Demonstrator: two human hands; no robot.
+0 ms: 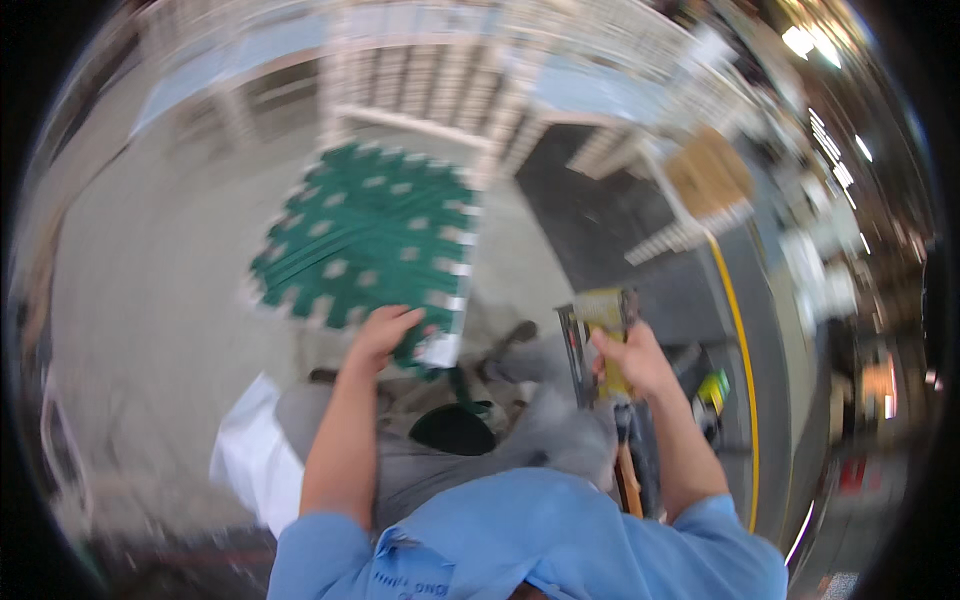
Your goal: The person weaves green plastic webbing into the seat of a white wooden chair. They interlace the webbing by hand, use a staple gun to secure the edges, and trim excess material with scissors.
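A white chair frame with a seat of woven green webbing (375,235) stands in front of me, its slatted back on the far side. My left hand (378,338) is closed on the green webbing strap (410,348) at the seat's near edge, beside the white corner (440,348). From there the strap runs down to a dark green roll (452,428) between my legs. On the right, my right hand (636,362) grips a yellow and black staple gun (603,312), held apart from the chair. Motion blurs the fingers and the strap's end.
More white slatted chairs (600,85) with light blue surfaces stand along the back. A cardboard box (708,172) rests at the far right. Dark mats (590,215) and a yellow floor line (735,320) lie to the right. White cloth (258,450) hangs by my left leg.
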